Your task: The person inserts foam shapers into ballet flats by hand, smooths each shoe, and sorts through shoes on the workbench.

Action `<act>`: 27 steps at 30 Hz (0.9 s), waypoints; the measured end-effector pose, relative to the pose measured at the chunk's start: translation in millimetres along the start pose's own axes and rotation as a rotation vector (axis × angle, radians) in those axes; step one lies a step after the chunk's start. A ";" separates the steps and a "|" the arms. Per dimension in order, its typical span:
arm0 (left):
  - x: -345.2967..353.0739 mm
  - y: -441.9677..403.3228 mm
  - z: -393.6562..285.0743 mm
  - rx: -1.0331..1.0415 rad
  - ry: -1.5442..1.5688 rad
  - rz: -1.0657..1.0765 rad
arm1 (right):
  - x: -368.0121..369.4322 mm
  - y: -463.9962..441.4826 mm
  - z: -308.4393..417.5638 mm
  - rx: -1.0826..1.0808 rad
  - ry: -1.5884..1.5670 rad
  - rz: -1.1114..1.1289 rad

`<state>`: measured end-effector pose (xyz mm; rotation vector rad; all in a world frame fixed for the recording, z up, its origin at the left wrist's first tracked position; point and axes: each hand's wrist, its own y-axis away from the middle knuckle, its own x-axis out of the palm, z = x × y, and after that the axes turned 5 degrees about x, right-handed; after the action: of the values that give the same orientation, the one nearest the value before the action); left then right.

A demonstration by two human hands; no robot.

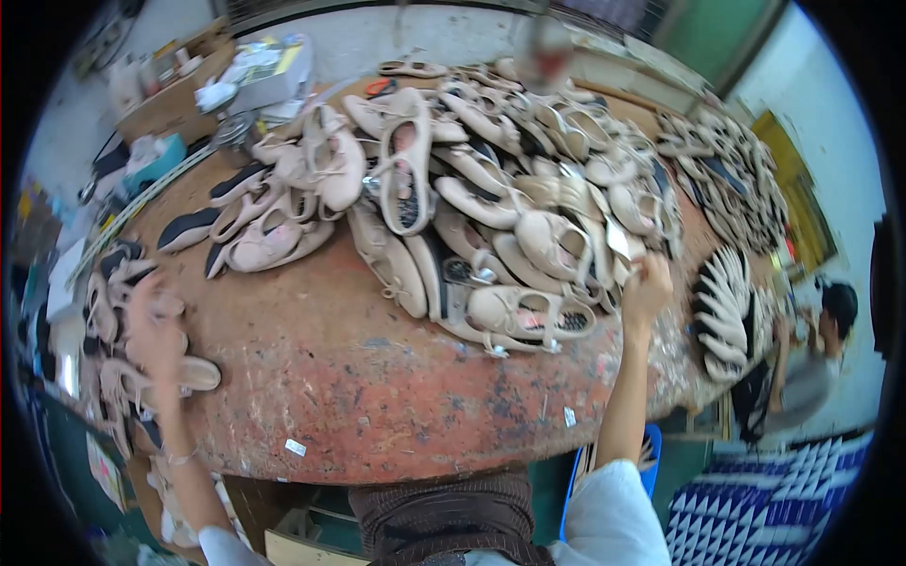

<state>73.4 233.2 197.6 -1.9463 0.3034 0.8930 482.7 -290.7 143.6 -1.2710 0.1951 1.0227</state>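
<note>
Matt, smooth shoes (540, 238), possibly leather, and a rough, scuffed tabletop (311, 368)

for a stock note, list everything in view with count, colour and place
main shoe heap: uncounted, beige, table's middle
left shoes: several, beige, table's left edge
far-right shoes: many, beige, back right
overlapping pieces: one row, cream, table's right
table: one, worn reddish-brown, centre
labels: two visible, white, table front
container: one, turquoise, back left
cardboard box: one, brown, back left
bin: one, blue, below table's right
patterned stack: one, blue-and-white, lower right
co-worker: one, grey top, far right
sleeves: two, pale, bottom
left fingers: one set, blurred, at left shoes
right fingers: one set, beside main heap
</note>
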 end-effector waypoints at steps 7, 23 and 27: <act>161.3 -57.6 -213.3 0.338 0.381 0.300 | 60.1 6.0 19.8 0.072 -0.164 0.273; 206.8 -25.8 -199.3 0.051 0.586 0.090 | -27.4 -13.3 52.5 0.752 -1.420 0.743; 113.3 34.3 -197.4 0.309 0.615 0.166 | -98.8 43.5 82.9 0.595 -1.755 0.903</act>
<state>225.9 66.5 154.0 -1.8755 0.9149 0.2964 362.2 -274.1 204.6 0.6190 -0.3242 2.2499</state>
